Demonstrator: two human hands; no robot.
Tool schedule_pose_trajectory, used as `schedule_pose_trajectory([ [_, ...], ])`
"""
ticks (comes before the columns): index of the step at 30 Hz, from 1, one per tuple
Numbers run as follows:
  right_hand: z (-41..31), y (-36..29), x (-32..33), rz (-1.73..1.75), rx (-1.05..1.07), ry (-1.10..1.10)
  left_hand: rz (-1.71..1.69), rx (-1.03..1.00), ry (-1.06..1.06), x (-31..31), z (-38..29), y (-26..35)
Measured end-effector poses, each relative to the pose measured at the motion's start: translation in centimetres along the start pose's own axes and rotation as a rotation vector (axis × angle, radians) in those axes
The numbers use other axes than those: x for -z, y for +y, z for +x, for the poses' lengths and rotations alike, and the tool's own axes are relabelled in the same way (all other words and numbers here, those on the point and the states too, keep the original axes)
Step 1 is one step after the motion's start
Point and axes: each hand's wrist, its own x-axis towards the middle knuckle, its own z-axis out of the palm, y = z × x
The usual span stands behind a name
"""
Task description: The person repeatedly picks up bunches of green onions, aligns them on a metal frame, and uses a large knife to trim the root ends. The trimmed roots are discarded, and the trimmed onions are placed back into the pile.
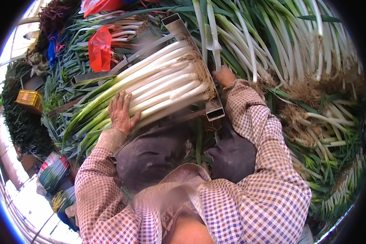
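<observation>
A row of leeks (167, 76) lies side by side on a metal frame, their roots against the square metal tube (201, 64) at its right end. My left hand (121, 113) rests on the leeks with its fingers spread, near where the white stalks turn green. Beyond the tube, my right hand (225, 77) is closed around the lower white part of an upright leek (215, 50); its fingers are partly hidden.
Loose leeks (289, 45) are heaped at the upper right, and more (323, 131) lie at the right. Past the frame are a red plastic bag (100, 48) and bundled leeks (126, 30). A yellow crate (29, 98) stands at the far left. My knees are below the frame.
</observation>
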Motion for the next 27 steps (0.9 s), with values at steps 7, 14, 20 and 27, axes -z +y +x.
schedule_pose_trajectory([
  [7, -3.3, -2.2, 6.5, 0.3, -0.003, 0.522, -0.009, 0.027, -0.023, 0.1, -0.6, 0.2],
  [14, 0.1, -2.9, -2.3, 0.51, 0.089, 0.137, -0.039, 0.051, -0.065, 0.7, 0.1, 0.5],
  [20, 3.0, -3.8, -4.4, 0.485, 0.021, 0.115, -0.016, 0.05, -0.072, 0.8, -0.2, 0.5],
  [27, -0.5, -2.0, -1.6, 0.59, 0.08, 0.076, -0.031, 0.064, -0.079, 0.9, 0.0, 1.0],
])
